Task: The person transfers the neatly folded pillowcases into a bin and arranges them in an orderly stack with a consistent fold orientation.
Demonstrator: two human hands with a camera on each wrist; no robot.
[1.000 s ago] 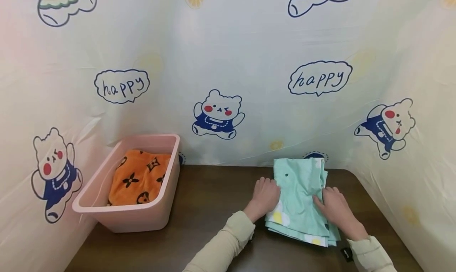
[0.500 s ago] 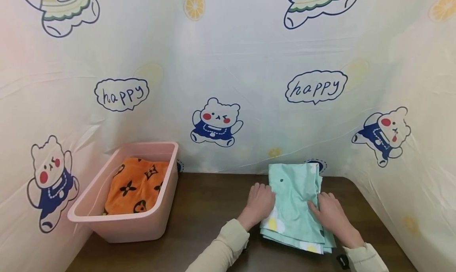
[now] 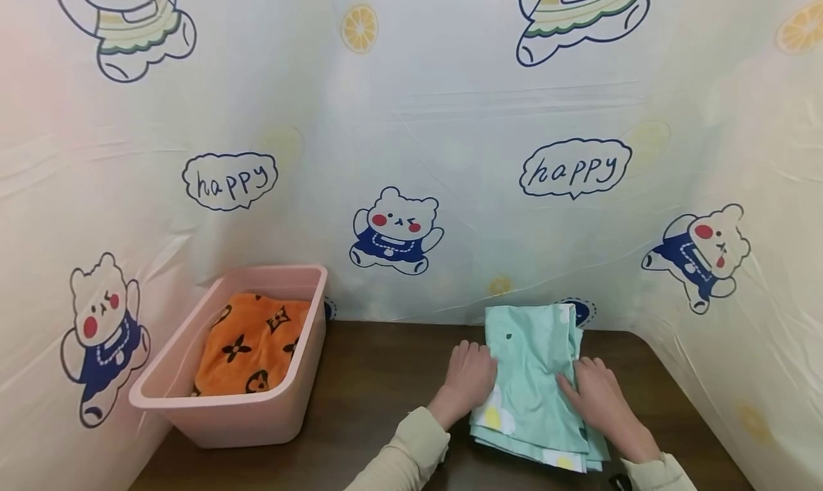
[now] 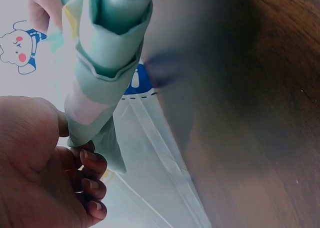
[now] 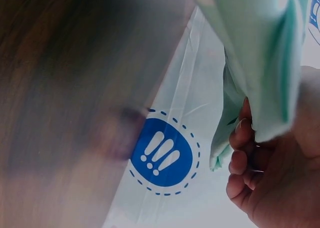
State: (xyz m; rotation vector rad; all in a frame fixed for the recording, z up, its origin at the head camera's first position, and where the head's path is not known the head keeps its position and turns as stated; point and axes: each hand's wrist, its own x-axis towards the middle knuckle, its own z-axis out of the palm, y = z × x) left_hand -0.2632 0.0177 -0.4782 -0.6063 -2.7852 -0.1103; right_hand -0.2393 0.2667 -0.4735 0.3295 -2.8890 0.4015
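A folded mint-green cloth (image 3: 534,377) with white-and-yellow flower prints is held up between both hands on the right side of the table. My left hand (image 3: 467,380) grips its left edge. In the left wrist view, thumb and curled fingers (image 4: 92,188) pinch the cloth's (image 4: 100,87) layered edge. My right hand (image 3: 601,398) grips the opposite edge, thumb on the near face. The right wrist view has its fingers (image 5: 240,160) bent round a fold of the cloth (image 5: 255,52). Several layers show along the lower edge.
A pink plastic bin (image 3: 251,427) stands at the left of the brown table (image 3: 379,391), with an orange black-patterned cloth (image 3: 257,344) inside. A printed curtain (image 3: 476,241) with bears hangs round the back and sides. A small black object (image 3: 620,482) shows by the right cuff.
The head view has tilted upward, so everything sits lower in it. The green cloth and both hands have shifted slightly left against the curtain; both grips are kept.
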